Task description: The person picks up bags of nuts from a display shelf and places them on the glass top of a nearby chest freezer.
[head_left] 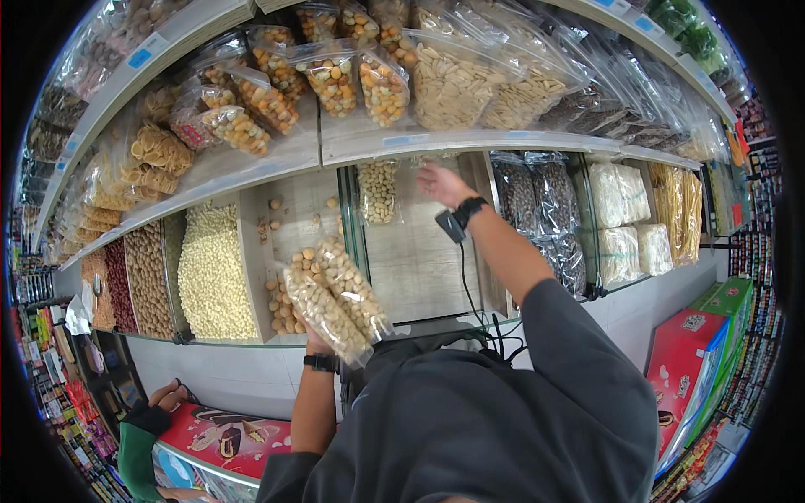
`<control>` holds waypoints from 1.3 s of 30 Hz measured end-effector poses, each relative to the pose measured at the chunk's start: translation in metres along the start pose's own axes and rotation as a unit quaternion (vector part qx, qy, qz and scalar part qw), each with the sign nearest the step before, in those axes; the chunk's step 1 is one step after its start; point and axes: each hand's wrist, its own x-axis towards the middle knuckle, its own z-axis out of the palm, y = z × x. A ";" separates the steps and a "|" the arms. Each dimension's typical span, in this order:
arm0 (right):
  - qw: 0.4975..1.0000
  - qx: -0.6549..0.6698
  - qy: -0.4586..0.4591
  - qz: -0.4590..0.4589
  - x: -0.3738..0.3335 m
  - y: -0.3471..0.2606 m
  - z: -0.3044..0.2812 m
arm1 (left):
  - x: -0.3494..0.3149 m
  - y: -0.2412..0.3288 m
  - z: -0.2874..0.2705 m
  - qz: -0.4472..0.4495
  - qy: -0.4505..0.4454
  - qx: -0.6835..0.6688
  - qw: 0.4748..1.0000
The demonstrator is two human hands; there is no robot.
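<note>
My left hand (318,342), low at the bin's near edge, is closed around two clear bags of light-brown shelled-looking nuts; the left bag (325,317) and right bag (352,283) lie side by side, covering most of its fingers. Over a wooden bin (423,260), my right hand (441,184) reaches to the far end, just below the shelf edge. Its fingers are stretched out, and nothing shows in them. Left of it another bag of nuts (379,191) lies at the far end of the same bin, beside a glass divider (356,239).
Loose walnuts (283,308) lie in the left bin, next to pale kernels (214,272). Dark packaged goods (537,201) and white bundles (619,214) fill bins on the right. Above overhangs a shelf edge (402,142) with bagged snacks. A cable (466,277) hangs from my right wrist.
</note>
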 end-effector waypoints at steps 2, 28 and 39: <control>0.991 0.075 0.112 0.013 0.067 -0.010 -0.068 | -0.002 -0.003 -0.012 0.004 0.042 0.025 0.999; 0.981 0.195 0.019 -0.001 -0.056 0.039 -0.083 | -0.033 -0.006 0.000 0.027 0.066 0.059 0.996; 0.977 -0.185 -0.070 0.074 0.038 0.011 -0.098 | -0.058 -0.010 0.001 0.010 0.087 0.067 0.994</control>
